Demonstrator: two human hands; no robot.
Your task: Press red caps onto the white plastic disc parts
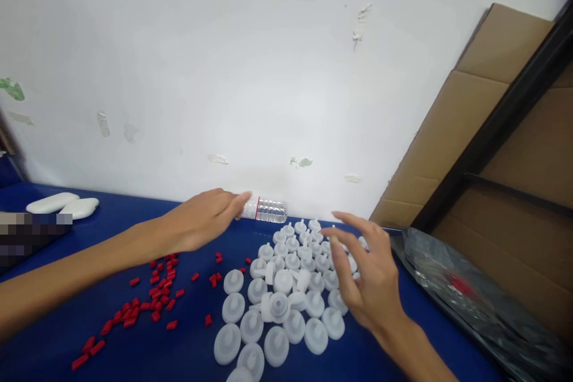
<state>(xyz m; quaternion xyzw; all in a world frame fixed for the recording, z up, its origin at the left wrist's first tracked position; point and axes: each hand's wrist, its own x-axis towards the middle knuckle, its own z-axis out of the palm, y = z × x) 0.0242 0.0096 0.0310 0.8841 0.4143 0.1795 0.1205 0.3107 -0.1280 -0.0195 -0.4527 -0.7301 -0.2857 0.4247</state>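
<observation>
White caps: heaped on the blue table, under the right hand.
Right hand: fingers spread apart, hovering over caps, holding nothing.
Left hand: fingers loosely together, empty, fingertips by a lying water bottle.
Red pieces: scattered left of caps.
Room: white wall behind, cardboard at right.

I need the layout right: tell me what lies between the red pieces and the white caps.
In the head view, only bare blue table separates the red pieces from the white caps, apart from a few stray red bits near the gap.
</observation>
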